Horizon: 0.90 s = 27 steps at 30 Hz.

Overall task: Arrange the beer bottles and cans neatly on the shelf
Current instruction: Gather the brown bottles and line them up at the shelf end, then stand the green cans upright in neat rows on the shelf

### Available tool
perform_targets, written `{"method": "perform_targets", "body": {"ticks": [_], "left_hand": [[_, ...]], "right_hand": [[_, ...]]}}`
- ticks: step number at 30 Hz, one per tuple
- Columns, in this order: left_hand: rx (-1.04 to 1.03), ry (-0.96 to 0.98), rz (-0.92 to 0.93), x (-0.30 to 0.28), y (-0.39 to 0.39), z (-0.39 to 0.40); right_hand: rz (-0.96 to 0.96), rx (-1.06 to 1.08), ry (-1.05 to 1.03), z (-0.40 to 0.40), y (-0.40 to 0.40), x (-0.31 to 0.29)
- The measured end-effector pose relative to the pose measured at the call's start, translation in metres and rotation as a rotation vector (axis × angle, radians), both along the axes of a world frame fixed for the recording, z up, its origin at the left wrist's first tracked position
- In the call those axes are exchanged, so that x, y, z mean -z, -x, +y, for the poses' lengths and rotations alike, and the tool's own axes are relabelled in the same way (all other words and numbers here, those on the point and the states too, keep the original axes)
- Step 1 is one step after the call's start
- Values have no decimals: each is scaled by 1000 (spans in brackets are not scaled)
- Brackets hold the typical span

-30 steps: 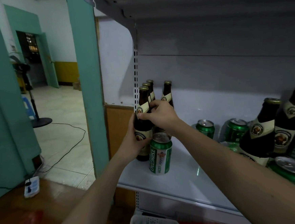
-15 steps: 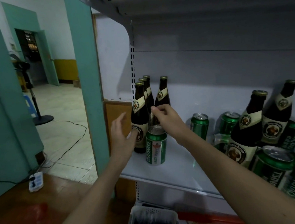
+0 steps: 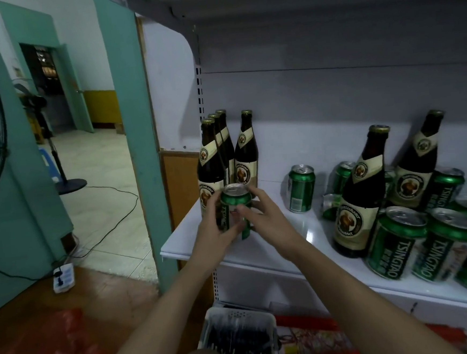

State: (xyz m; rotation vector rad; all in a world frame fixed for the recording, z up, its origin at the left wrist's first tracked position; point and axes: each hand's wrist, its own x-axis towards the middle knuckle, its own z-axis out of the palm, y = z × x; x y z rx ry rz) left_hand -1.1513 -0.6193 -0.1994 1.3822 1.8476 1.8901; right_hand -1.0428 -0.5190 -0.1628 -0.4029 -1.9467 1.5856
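Green can [image 3: 236, 213] gripped between both hands at the front left corner of the shelf [image 3: 282, 245]: the left hand [image 3: 216, 238] wraps its near side and the right hand [image 3: 263, 219] curls round its far side, thumb across the label. Whether its base is on the shelf or just above it cannot be told. Directly behind it, four brown bottles [image 3: 226, 152] stand upright in a tight group at the back left corner (this part appears finished). Toward the right end the stock is unsorted: a lone can [image 3: 301, 188] stands mid-shelf, two further bottles [image 3: 363, 194] stand among a crowd of cans [image 3: 424, 241] near the front edge, and one can beside them seems to lie on its side. Judged from this layout, the arranging is under halfway done; most cans and two bottles remain to be lined up.
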Motion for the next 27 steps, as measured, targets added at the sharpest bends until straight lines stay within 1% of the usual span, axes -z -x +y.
{"method": "perform_targets", "body": {"ticks": [4, 7, 9, 13, 17, 23, 27], "left_hand": [[-4, 11, 19, 1, -7, 0], [24, -12, 14, -11, -23, -2], [56, -52, 29, -24, -34, 1], [209, -149, -15, -55, -54, 8], [218, -221, 46, -81, -81, 12], [262, -333, 80, -106, -127, 27], [332, -379, 86, -121, -163, 44]], "right_hand": [[43, 45, -46, -1, -13, -1], [92, 45, -94, 1, -29, -7], [138, 53, -114, 2, -41, -17], [228, 121, -136, 2, -67, -40], [281, 174, -242, 2, -97, -64], [338, 248, -383, 6, -141, -93], [362, 317, -405, 14, -179, -107]]}}
